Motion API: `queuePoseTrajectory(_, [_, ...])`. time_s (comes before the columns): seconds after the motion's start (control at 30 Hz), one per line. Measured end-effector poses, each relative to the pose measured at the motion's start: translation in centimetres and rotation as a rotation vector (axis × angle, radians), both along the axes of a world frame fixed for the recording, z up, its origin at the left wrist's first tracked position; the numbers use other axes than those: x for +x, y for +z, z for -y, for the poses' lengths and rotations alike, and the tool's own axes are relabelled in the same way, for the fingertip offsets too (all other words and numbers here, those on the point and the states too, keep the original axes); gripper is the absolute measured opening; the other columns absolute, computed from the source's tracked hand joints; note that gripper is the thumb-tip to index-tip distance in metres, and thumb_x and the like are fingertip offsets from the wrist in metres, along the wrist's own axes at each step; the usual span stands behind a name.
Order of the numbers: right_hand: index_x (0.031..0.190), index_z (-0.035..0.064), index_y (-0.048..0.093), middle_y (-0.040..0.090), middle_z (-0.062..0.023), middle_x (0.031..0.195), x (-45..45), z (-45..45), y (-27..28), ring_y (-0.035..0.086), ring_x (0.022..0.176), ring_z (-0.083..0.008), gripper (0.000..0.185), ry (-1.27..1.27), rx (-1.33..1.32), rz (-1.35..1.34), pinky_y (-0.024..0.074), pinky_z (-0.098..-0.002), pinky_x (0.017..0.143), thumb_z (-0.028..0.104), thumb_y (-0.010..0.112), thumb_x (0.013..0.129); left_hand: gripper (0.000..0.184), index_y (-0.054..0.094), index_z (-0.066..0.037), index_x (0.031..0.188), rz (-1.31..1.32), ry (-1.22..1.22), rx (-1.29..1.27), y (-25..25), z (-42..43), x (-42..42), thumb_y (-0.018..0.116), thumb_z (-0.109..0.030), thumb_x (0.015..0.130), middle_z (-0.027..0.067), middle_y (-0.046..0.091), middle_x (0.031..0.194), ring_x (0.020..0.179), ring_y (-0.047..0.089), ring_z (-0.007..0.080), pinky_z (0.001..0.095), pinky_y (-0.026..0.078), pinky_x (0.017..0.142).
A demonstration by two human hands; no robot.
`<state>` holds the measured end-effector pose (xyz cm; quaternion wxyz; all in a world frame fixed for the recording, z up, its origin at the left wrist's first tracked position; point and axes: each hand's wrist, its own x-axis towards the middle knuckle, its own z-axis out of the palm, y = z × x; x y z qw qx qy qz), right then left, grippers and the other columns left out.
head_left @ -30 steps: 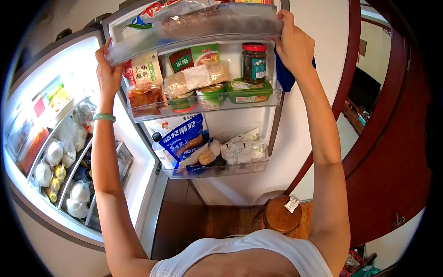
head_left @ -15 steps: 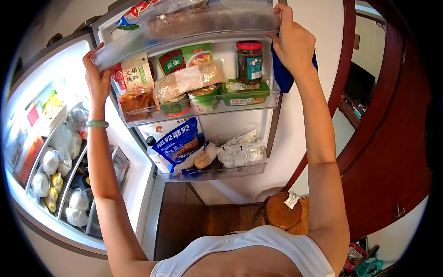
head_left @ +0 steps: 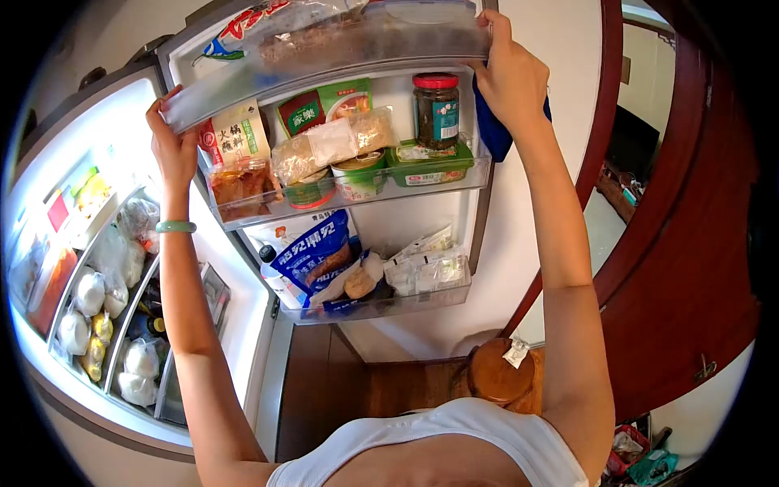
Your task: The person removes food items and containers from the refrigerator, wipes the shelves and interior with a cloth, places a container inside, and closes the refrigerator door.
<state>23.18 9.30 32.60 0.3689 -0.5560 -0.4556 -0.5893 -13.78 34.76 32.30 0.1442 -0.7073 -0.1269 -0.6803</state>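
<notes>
My left hand (head_left: 174,146) grips the left end of the frosted top door bin (head_left: 373,50), and my right hand (head_left: 514,75) grips its right end. Packages lie in this bin, partly hidden by its front. Just below, the middle door shelf (head_left: 357,197) holds a red-lidded jar (head_left: 436,111), a green container (head_left: 430,165), cans, a noodle-like pack (head_left: 333,142) and a sauce packet (head_left: 237,134). The lowest door shelf (head_left: 381,306) bears a blue bag (head_left: 315,252) and white packets (head_left: 428,268).
At the left the lit fridge interior (head_left: 231,268) shows shelves with white bagged items (head_left: 140,357). A round wooden stool (head_left: 499,375) with a small wrapper (head_left: 517,352) stands below. A dark red door (head_left: 682,300) is at the right.
Both hands keep their hold on the top bin. Over the past second the hands, bin and door have shifted slightly left in view.
</notes>
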Motion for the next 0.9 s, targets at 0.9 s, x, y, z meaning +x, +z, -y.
queuePoseTrajectory(0.9, [0.122,0.0107,0.039,0.06,-0.0078,0.062,-2.1,2.0,0.4,0.063,0.06,-0.0286,0.056,0.007,-0.029,-0.039,0.0451,-0.0384,0.051,0.02,0.073,0.078,0.063,0.03,-0.006,0.134,-0.055,0.016,-0.133,1.7,1.4,-2.0,0.066,-0.004,0.083,0.0223,0.06,0.114,0.093,0.067,0.0333,0.0378,0.054,0.074])
